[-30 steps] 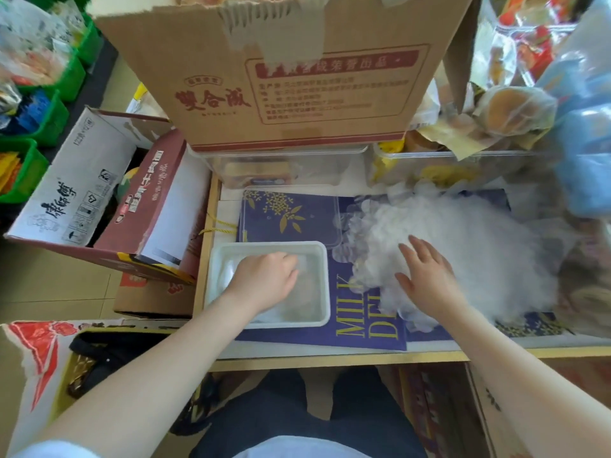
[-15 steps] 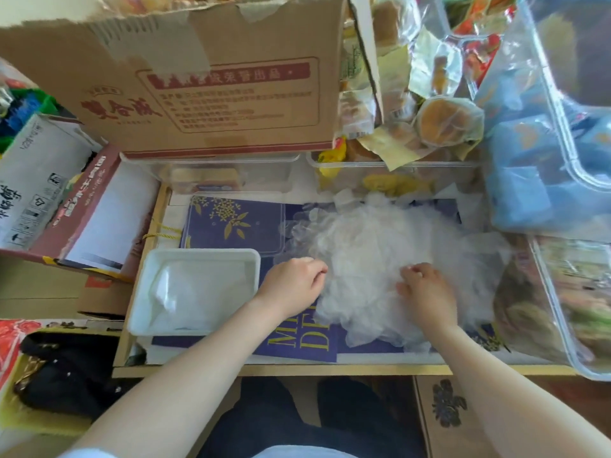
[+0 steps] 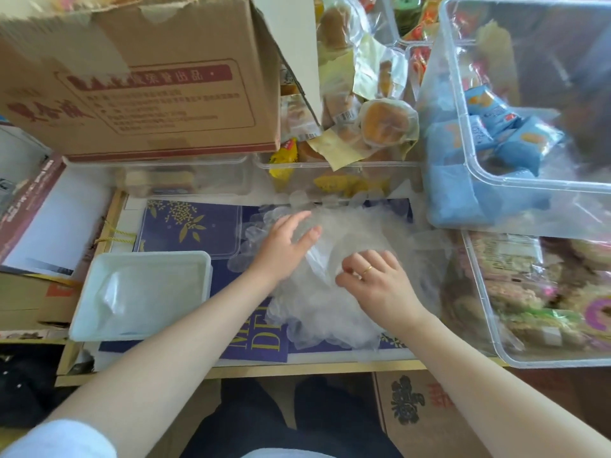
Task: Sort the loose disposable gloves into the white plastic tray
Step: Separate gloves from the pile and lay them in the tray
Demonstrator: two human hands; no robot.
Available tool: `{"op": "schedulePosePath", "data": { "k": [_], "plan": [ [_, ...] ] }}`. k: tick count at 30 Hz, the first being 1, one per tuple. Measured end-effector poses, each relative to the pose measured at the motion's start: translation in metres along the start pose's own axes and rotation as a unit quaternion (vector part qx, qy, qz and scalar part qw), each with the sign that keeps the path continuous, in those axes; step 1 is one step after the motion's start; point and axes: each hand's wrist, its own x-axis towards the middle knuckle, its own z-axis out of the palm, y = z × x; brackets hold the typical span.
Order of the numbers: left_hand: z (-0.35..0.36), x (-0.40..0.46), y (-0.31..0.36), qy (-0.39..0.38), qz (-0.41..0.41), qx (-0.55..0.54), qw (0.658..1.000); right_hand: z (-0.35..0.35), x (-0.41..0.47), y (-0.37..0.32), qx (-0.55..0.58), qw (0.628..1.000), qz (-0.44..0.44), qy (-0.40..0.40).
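Loose clear thin-film disposable gloves (image 3: 334,292), heaped on the navy printed mat (image 3: 188,226). Right hand (image 3: 377,285) pinches film at its curled fingertips; left hand (image 3: 284,246) lies on the heap, fingers straight. White rectangular plastic tray (image 3: 82,312), just left, holds several gloves. Risk: clinging sheets lift together and spill.
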Motion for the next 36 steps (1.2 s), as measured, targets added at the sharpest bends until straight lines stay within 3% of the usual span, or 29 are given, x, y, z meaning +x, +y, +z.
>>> {"op": "schedulePosePath", "data": {
  "k": [4, 10, 12, 14, 15, 16, 18, 20, 22, 27, 30, 34, 36],
  "plan": [
    [-0.002, 0.007, 0.003, -0.056, -0.026, 0.071, 0.996, -0.007, 0.003, -0.005, -0.029, 0.997, -0.073, 0.001],
    [-0.009, 0.012, -0.016, -0.157, -0.165, -0.024, 0.973, -0.012, 0.009, -0.007, -0.021, 0.996, -0.08, 0.031],
    [-0.01, 0.008, -0.022, -0.172, -0.145, -0.035, 0.974, -0.01, 0.005, -0.005, 0.014, 0.998, -0.06, -0.011],
    [-0.015, -0.002, -0.018, -0.138, -0.114, -0.07, 0.981, -0.006, -0.001, -0.004, 0.128, 0.987, 0.041, -0.086],
    [-0.018, -0.004, -0.017, -0.111, -0.099, -0.087, 0.985, -0.007, -0.002, -0.005, 0.219, 0.959, 0.141, -0.11],
    [-0.022, -0.006, -0.016, -0.088, -0.082, -0.094, 0.988, -0.011, 0.0, -0.007, 0.317, 0.905, 0.259, -0.112],
    [-0.029, -0.011, -0.014, -0.064, -0.058, -0.087, 0.992, -0.015, 0.011, -0.009, 0.459, 0.768, 0.442, -0.069],
    [-0.033, -0.014, -0.014, -0.065, -0.041, -0.083, 0.994, -0.014, 0.023, -0.007, 0.524, 0.65, 0.548, -0.044],
    [-0.036, -0.018, -0.014, -0.07, -0.029, -0.087, 0.993, -0.01, 0.033, -0.005, 0.57, 0.591, 0.571, -0.023],
    [-0.042, -0.025, -0.032, -0.043, -0.034, -0.085, 0.995, -0.009, 0.042, -0.008, 0.622, 0.542, 0.564, 0.027],
    [-0.055, -0.029, -0.052, -0.061, -0.072, -0.015, 0.995, -0.009, 0.045, -0.008, 0.589, 0.556, 0.586, 0.017],
    [-0.067, -0.032, -0.058, -0.058, -0.064, 0.223, 0.971, -0.009, 0.045, -0.015, 0.584, 0.574, 0.574, -0.007],
    [-0.07, -0.032, -0.049, -0.074, -0.05, 0.18, 0.98, -0.01, 0.046, -0.018, 0.614, 0.565, 0.55, -0.028]
  ]
}}
